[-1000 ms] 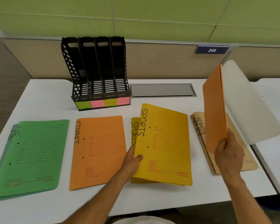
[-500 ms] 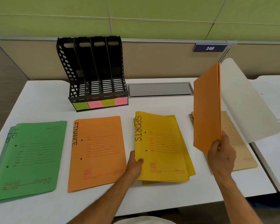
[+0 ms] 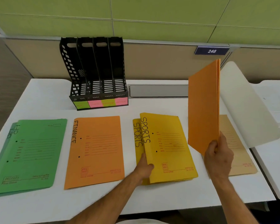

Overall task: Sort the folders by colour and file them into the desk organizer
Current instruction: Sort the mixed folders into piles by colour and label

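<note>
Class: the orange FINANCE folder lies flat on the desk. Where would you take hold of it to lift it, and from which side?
Probably pinch the FINANCE folder at its near right corner, coming from the near desk edge. It lies flat, so fingers must slide under an edge; that corner sits closest to the person, with bare white desk around it.

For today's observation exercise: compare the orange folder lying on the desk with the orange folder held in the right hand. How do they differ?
The FINANCE folder lies flat on the desk; the held orange folder stands nearly upright in the air. The FINANCE folder shows handwriting and printed lines; the held orange folder shows a plain face. No hand touches the FINANCE folder, while the right hand grips the held orange folder by its lower corner. Both are orange and seem alike in size.
</note>
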`<action>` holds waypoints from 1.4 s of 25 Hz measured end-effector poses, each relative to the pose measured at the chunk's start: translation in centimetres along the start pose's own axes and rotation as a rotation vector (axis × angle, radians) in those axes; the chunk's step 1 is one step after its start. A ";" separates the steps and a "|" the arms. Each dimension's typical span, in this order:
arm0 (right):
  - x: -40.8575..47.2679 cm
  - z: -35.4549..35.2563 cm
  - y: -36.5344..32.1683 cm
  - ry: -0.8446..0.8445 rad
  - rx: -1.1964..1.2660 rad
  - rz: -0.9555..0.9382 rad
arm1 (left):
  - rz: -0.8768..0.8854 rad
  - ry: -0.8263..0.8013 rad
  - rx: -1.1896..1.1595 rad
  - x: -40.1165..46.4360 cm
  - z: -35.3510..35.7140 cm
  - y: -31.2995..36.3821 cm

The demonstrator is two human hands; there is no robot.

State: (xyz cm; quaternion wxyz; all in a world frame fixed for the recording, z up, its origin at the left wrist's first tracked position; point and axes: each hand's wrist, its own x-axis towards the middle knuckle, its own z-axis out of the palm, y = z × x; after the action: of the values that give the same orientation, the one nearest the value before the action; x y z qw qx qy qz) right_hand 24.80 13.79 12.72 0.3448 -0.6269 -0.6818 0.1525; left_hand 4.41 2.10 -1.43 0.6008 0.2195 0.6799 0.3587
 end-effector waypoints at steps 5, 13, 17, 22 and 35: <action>1.0 -0.5 0.8 -0.129 0.035 -0.069 | -0.025 0.149 0.099 -0.3 0.6 0.7; -0.7 0.6 -1.5 -0.277 0.141 -0.208 | 0.075 0.086 -0.247 -6.5 -0.3 6.3; -5.4 2.9 -4.8 -0.344 0.205 -0.371 | 0.246 0.032 -0.368 -10.8 -0.4 10.2; -9.0 5.4 -8.1 -0.508 0.256 -0.544 | 0.352 0.189 -0.411 -12.5 -1.7 12.6; -9.9 15.1 -10.1 -0.603 0.405 0.321 | 0.362 0.219 -0.272 -13.5 -20.4 6.2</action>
State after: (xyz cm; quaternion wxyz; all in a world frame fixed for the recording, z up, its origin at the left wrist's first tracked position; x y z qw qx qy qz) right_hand 7.05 5.95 5.58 0.2175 -0.5719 -0.6020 0.5130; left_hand -13.83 -8.36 12.55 0.4735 0.2149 0.6359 0.5703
